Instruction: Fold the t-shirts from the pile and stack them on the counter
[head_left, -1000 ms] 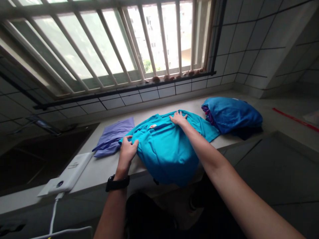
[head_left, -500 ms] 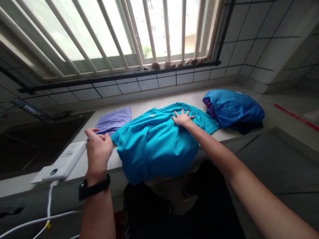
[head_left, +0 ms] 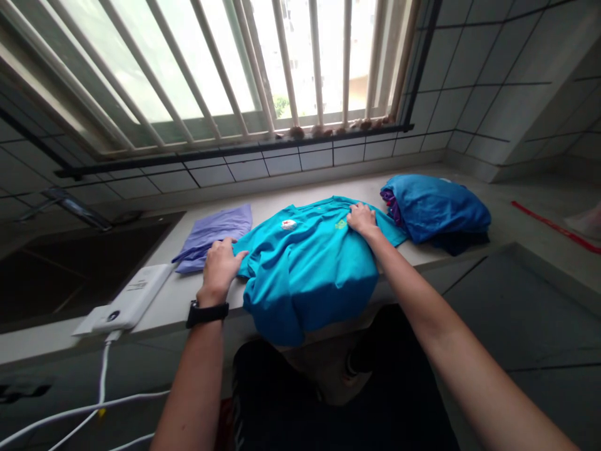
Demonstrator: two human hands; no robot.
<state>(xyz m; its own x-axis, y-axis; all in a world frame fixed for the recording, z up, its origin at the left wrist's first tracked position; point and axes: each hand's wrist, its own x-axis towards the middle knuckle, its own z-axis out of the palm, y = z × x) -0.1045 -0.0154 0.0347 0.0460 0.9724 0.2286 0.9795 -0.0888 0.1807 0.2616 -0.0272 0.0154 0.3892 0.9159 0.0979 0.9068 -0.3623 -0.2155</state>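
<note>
1. see the turquoise shirt [head_left: 312, 269] between left hand [head_left: 220, 266] and right hand [head_left: 362, 218], on the counter [head_left: 181, 297] and hanging over its near edge.
2. find the left, nearer to the body, touching the sleeve [head_left: 248, 247] with spread thumb; cannot tell if pinching.
3. find the right, farther, on the shirt beside the green print [head_left: 340, 224], with bent fingers; cannot tell if pinching.
4. follow the long axis away, pointing with neckline [head_left: 319, 207] to the window [head_left: 211, 94].

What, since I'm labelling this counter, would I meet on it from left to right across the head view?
White device with a cable, purple cloth, teal shirt, blue bundle of cloth, red strip.
</note>
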